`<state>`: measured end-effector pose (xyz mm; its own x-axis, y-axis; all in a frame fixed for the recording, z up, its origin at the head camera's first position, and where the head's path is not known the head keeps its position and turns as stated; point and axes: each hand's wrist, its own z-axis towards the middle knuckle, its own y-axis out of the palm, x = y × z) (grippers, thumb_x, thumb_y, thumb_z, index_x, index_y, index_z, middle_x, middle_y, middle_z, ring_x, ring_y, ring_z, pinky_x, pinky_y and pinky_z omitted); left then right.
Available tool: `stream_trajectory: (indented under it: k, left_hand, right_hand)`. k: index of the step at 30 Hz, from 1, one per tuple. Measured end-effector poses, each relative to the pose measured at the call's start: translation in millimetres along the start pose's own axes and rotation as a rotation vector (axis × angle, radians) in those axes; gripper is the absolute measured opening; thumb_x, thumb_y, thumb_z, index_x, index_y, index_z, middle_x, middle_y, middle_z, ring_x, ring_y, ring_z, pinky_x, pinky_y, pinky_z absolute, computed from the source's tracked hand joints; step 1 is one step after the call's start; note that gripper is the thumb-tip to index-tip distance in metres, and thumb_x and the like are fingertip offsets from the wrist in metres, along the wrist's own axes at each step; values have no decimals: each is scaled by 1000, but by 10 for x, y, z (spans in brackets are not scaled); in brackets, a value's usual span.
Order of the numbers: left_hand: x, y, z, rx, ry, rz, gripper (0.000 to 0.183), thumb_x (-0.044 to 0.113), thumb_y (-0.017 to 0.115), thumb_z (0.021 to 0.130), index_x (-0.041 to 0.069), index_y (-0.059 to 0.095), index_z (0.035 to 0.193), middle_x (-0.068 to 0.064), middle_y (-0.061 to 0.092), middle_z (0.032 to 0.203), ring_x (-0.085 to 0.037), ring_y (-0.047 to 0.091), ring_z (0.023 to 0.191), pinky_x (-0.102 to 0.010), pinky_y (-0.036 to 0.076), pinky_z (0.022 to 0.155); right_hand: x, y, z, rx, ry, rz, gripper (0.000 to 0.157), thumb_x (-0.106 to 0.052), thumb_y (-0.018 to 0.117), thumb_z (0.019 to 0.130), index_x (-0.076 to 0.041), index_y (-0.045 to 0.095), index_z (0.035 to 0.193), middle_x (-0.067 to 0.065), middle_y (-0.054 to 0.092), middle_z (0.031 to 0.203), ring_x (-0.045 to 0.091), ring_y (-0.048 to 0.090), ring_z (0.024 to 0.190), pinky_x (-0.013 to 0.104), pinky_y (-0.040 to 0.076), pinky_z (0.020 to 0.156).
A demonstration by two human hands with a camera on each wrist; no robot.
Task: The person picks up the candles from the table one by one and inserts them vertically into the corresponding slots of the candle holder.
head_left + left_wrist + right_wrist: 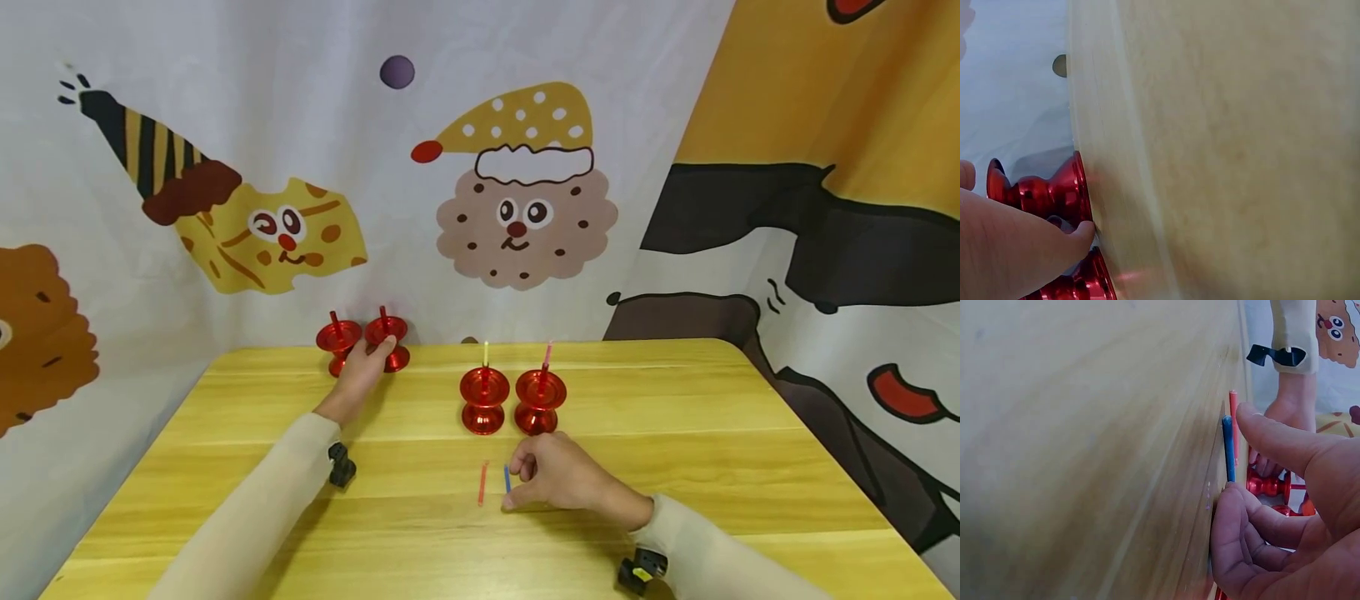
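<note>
At the back left, my left hand (362, 368) is in between two red candle holders, its thumb lying across the stem of the right one (397, 360); it grips that holder, with most fingers hidden. The left holder (337, 336) stands right beside the hand. Near the middle, my right hand (558, 471) is low over the table, thumb and index finger spread apart around a thin blue candle (1229, 450). The index fingertip is right at one end of this candle, and the other fingers are bent. A pink-red candle (482, 483) lies parallel, just left of the blue one.
Beyond my right hand stand two more red holders, one bearing a yellow candle (486, 354), the other a pink candle (548, 353). The wooden table (420, 550) ends at the back against a printed cloth (300, 100).
</note>
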<state>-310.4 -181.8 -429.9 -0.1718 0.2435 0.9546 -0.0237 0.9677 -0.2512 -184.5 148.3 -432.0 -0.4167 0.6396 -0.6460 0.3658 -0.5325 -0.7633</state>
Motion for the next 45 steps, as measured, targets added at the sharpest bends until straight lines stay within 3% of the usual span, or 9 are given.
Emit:
stream_trajectory:
  k: [6,14,19,28,33,38,45]
  left_hand:
    - [-15,-11,51,-2,-20,29,82,51,49,100,7,11,158,-14,20,161,-32,23,145,-50,21,116]
    - [-10,-15,105,-35,-54,-13,84,52,50,99,11,9,159,-11,17,162,-31,21,145,-53,20,116]
    - [9,-21,121,-52,-79,-32,86,54,48,99,12,4,159,-10,11,163,-30,18,146,-53,17,117]
    - [27,-27,107,-76,-114,-25,91,53,46,100,9,-10,157,-13,-4,164,-33,8,148,-53,13,117]
    - [10,-12,116,-67,-79,3,87,50,48,100,9,-2,158,-14,5,164,-32,13,147,-53,15,117]
    - [-3,-15,99,-67,-89,25,87,51,50,99,10,2,159,-15,9,163,-34,17,146,-53,18,116]
    - [-9,-2,23,-116,-58,16,82,49,48,100,9,6,158,-15,14,162,-32,19,145,-52,19,116]
  right_hand:
    - [-12,-2,11,0,11,-19,33,-32,90,68,-14,67,83,-9,60,72,4,53,66,24,47,65]
    - [-10,-40,32,-29,-9,-9,29,-25,90,68,-14,68,83,-7,62,72,4,55,67,23,47,65]
    - [-52,-49,44,-27,-6,-49,32,-30,91,67,-14,67,82,-7,62,73,4,54,67,23,47,65]
    - [-53,-52,55,-18,23,-103,31,-24,92,64,-16,67,80,-10,62,71,2,55,67,24,47,67]
    - [-38,-62,35,-15,5,-86,29,-19,92,64,-15,67,79,-10,62,70,1,56,66,24,48,66]
    - [-34,-64,15,-12,4,-63,27,-16,91,66,-14,68,80,-12,61,69,1,57,66,24,48,65]
    - [-21,-61,4,-13,18,-57,27,-13,91,66,-14,68,80,-14,61,69,2,57,65,24,48,66]
